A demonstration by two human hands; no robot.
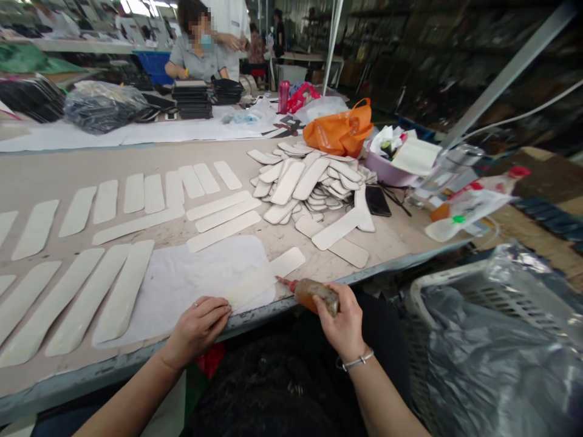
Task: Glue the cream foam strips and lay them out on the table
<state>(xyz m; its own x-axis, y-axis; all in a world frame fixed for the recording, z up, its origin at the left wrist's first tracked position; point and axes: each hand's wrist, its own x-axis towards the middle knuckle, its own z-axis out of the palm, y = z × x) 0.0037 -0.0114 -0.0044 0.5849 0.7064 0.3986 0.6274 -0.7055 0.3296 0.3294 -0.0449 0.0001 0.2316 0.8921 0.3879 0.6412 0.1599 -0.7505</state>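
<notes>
Left first: three long glossy strips [86, 297] lie side by side at the near-left of the table [54, 167]. Left hand [198, 328], fingertips pressed flat on the near end of one white strip [264, 279], not clenched; that strip sits on a white cloth sheet [191, 276] at the table's front edge. Right hand [341, 321] wrapped round one brown squeeze bottle [314, 294], red nozzle touching the strip's edge. Further right, one heap of strips [310, 179], one black phone [378, 200], one orange bag [341, 130], one grey basket [483, 340].

Both bare forearms reach forward from below. The left hand [198, 328] lies palm down, fingers pressed flat; the right hand [342, 321] is curled in a grip, wrist braceleted.
</notes>
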